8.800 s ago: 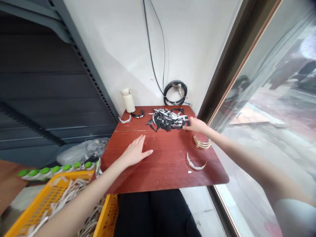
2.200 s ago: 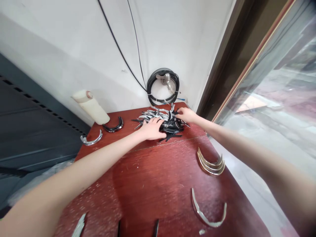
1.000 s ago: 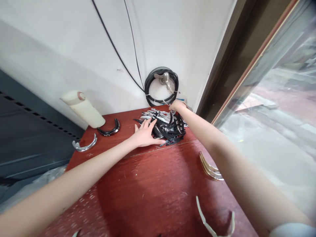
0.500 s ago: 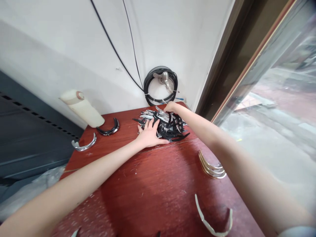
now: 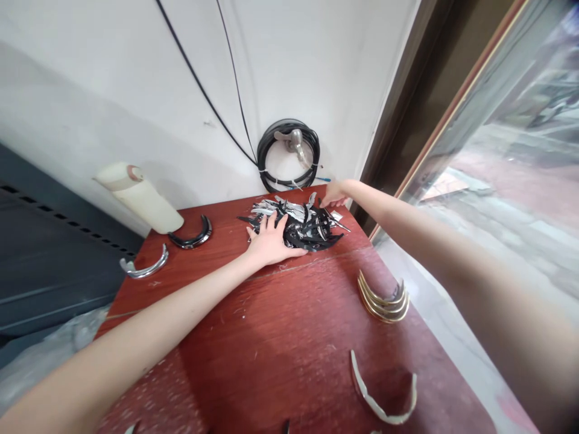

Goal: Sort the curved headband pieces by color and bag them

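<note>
A loose pile of thin black and silvery strips [image 5: 304,224] lies at the far end of the red-brown table [image 5: 271,337]. My left hand [image 5: 270,242] rests with spread fingers on the pile's near left side, the thumb stretched along its front. At the pile's far right edge is my right hand [image 5: 335,193], fingers curled and pointing down at the strips. Whatever may be between those fingers is too small to make out. A small white piece [image 5: 336,215] shows just below that hand.
Gold curved bands [image 5: 384,307] lie nested on the right, with a pale curved band [image 5: 384,415] nearer me. Black [image 5: 192,241] and silver curved bands [image 5: 145,270] sit on the left by a cream bottle [image 5: 140,196]. Coiled black cable [image 5: 262,157] hangs on the wall behind.
My right hand has moved right, from the pile's back to its far right edge. The left hand stays spread on the pile. The whole view has shifted slightly.
</note>
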Tool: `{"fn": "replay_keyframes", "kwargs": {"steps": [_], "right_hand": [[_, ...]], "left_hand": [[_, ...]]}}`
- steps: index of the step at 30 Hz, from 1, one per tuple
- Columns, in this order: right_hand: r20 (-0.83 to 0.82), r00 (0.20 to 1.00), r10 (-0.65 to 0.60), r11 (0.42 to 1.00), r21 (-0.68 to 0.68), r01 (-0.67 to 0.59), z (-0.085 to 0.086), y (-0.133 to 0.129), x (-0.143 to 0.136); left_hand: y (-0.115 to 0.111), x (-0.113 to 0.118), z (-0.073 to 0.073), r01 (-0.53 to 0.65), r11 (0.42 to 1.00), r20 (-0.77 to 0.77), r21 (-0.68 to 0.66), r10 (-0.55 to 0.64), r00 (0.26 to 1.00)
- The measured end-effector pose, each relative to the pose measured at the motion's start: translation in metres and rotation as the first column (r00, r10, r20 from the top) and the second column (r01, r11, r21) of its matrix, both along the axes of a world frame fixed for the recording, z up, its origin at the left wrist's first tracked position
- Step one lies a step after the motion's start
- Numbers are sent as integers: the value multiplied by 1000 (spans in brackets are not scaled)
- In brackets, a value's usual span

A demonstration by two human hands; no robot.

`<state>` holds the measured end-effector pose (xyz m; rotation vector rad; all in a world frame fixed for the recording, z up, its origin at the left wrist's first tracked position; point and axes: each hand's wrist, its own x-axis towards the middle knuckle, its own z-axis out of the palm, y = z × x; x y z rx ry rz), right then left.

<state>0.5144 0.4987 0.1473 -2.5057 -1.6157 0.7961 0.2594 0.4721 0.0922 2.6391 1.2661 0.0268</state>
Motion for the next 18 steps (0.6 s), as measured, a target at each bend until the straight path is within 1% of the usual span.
{"fn": "replay_keyframes", "kwargs": {"steps": [3, 6, 10, 15, 18], "right_hand": [[-22, 998, -52, 989, -137, 48, -3, -15, 9], [-73, 995, -66, 985, -165, 53, -5, -23, 9], [-119, 990, -80, 987, -150, 62, -4, -28, 9], [-115, 987, -108, 989, -112, 95, -5, -33, 14], [-80, 989, -125, 992, -30, 123, -5, -39, 18]], "left_hand": [[2, 2, 0, 0, 1000, 1, -17, 0, 1000], [1, 7, -1, 4, 1000, 10, -15, -4, 1000], [-3, 13, -2, -3, 1000, 28, 16, 3, 1000], [-9, 24, -2, -19, 999, 39, 28, 18, 999], [-12, 31, -2, -29, 999, 56, 42, 27, 998]]}}
